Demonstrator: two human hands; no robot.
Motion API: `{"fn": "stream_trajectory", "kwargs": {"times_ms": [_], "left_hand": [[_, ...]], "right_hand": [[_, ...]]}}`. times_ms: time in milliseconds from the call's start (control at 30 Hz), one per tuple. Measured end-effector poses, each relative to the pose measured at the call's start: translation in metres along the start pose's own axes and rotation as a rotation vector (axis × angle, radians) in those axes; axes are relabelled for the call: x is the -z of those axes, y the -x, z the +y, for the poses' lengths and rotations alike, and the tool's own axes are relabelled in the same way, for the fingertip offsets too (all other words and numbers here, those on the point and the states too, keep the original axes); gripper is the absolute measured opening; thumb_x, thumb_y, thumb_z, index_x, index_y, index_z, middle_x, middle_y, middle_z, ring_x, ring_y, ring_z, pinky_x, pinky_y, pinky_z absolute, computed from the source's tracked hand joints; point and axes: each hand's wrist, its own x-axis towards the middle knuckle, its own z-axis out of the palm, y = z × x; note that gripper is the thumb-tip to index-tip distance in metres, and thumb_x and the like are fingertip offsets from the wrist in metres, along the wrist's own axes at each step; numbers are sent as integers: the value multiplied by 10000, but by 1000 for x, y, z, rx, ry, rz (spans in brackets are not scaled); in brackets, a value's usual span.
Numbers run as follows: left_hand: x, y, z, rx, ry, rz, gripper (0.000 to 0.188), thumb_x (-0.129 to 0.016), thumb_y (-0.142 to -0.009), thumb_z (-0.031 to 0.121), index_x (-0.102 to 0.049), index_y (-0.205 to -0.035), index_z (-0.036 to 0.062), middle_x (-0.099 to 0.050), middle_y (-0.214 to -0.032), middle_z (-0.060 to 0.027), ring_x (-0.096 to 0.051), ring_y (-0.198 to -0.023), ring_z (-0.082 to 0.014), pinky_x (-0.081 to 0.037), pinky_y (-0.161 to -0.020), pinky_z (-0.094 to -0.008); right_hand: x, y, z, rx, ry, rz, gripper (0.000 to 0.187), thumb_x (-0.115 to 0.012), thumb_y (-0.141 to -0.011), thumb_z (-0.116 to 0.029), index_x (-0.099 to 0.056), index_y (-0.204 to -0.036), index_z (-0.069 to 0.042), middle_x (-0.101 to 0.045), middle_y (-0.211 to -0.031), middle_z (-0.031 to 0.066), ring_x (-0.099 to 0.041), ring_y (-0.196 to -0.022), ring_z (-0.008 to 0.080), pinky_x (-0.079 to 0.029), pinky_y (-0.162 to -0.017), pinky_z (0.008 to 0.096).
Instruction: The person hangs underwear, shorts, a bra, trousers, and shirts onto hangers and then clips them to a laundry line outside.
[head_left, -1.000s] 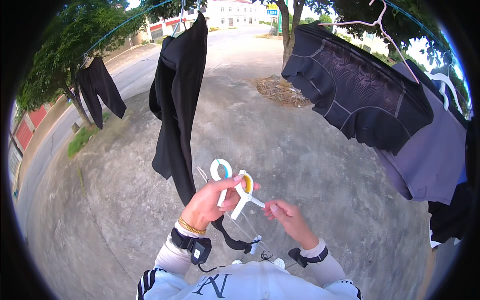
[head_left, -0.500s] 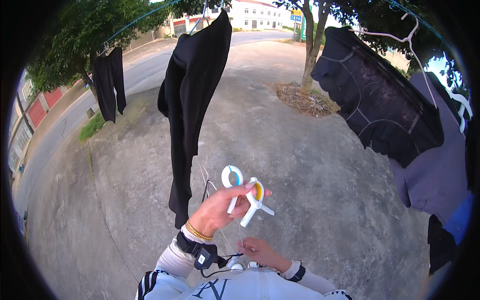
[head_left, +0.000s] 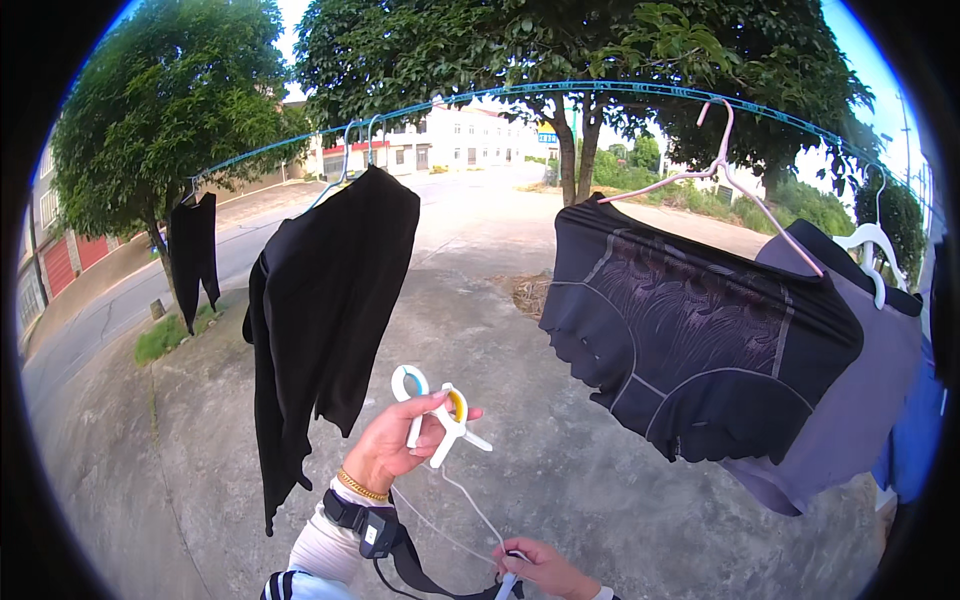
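Note:
My left hand (head_left: 392, 447), raised in front of me, is closed round two white clothes pegs with round jaws. One peg (head_left: 409, 388) has a blue lining; the other peg (head_left: 452, 425) has a yellow lining and its legs spread apart. Lower and to the right, my right hand (head_left: 545, 566) pinches a thin pale wire (head_left: 464, 492), which looks like part of a hanger. Its two strands run up toward my left hand, where fingers hide the ends. A white piece (head_left: 507, 585) shows below my right fingertips, partly cut off.
A blue clothesline (head_left: 480, 97) crosses ahead. Black garments (head_left: 330, 290) hang left of centre, with black trousers (head_left: 193, 255) farther left. At right, dark patterned underpants (head_left: 700, 340) hang from a pink hanger (head_left: 724, 165), before a grey garment (head_left: 870, 370). Trees and concrete ground (head_left: 440, 320) lie beyond.
The view has tilted up, bringing more of the clothesline and trees into sight. Both hands sit lower in the picture. The pegs remain in my left hand.

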Motion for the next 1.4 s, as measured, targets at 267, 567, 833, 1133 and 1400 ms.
{"fn": "stream_trajectory", "kwargs": {"times_ms": [267, 567, 833, 1133, 1400], "left_hand": [[20, 6, 36, -118, 262, 133, 169, -569, -902, 172, -594, -1001, 37, -570, -1121, -332, -582, -575, -173, -396, -394, -195], [65, 21, 76, -180, -262, -87, 161, -538, -917, 135, -567, -879, -19, -647, -983, -219, -436, -437, -72, -310, -379, -184], [68, 31, 114, -310, -485, -21, 184, -617, -888, 159, -629, -945, -15, -654, -853, -76, -406, -473, -36, -287, -432, -195], [50, 11, 134, -488, -728, -71, 237, -592, -913, 127, -602, -1111, -3, -577, -794, -10, -480, -565, -37, -375, -497, -199], [11, -38, 145, -758, -649, -30, 288, -580, -911, 167, -613, -1144, 0, -540, -707, 44, -371, -469, -1, -257, -427, -168]], "right_hand": [[3, -34, -18, 111, -16, 217, 225, -507, -965, -132, -500, -1168, -35, -625, -957, 69, -595, -973, 159, -458, -871, 289], [-49, -83, -71, 351, 93, 177, 123, -506, -961, -143, -526, -1051, -62, -630, -983, 58, -584, -886, 116, -457, -798, 259], [-52, -108, -151, 430, 199, 290, 146, -519, -941, -96, -547, -1070, -32, -649, -964, 83, -580, -826, 127, -457, -826, 290], [-72, -148, -215, 672, 452, 549, 240, -513, -937, -63, -501, -1164, 12, -607, -837, 58, -604, -784, 118, -473, -701, 245], [-66, -217, -236, 875, 795, 697, 213, -485, -952, -80, -485, -1154, -14, -609, -832, 50, -604, -762, 94, -471, -647, 225]]}}
